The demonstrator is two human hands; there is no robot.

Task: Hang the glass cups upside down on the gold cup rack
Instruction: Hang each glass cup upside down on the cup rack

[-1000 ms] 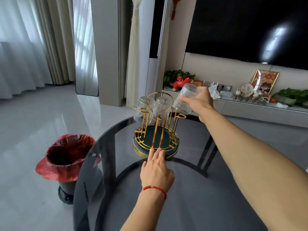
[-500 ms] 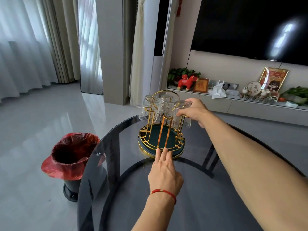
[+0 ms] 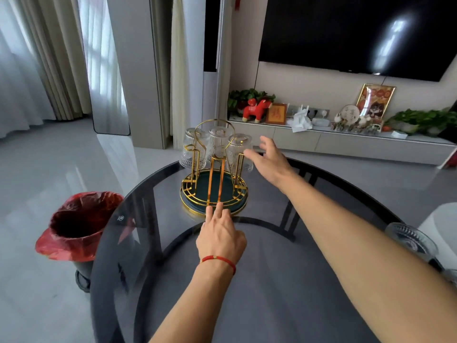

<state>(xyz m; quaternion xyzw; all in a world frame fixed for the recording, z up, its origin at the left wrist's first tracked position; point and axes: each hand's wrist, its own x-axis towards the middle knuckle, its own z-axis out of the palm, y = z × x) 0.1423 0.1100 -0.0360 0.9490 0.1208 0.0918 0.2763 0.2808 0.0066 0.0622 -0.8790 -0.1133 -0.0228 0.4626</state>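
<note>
The gold cup rack (image 3: 214,186) with a dark green round base stands at the far side of the round glass table (image 3: 259,280). Three ribbed glass cups hang upside down on it: a left cup (image 3: 192,151), a middle cup (image 3: 217,142) and a right cup (image 3: 241,152). My right hand (image 3: 269,158) hovers just right of the right cup, fingers spread, holding nothing. My left hand (image 3: 218,235), with a red string bracelet, rests on the table with two fingertips against the rack's base rim. Another glass cup (image 3: 411,241) stands upright at the table's right edge.
A bin lined with a red bag (image 3: 76,226) stands on the floor left of the table. Behind the table runs a low TV cabinet (image 3: 346,144) with ornaments and plants, under a wall-mounted television (image 3: 358,33). A white object (image 3: 442,224) sits at the right edge.
My right hand lowered the third cup onto the rack's right peg and let go; it is now open beside the cup. My left hand stayed at the rack's base.
</note>
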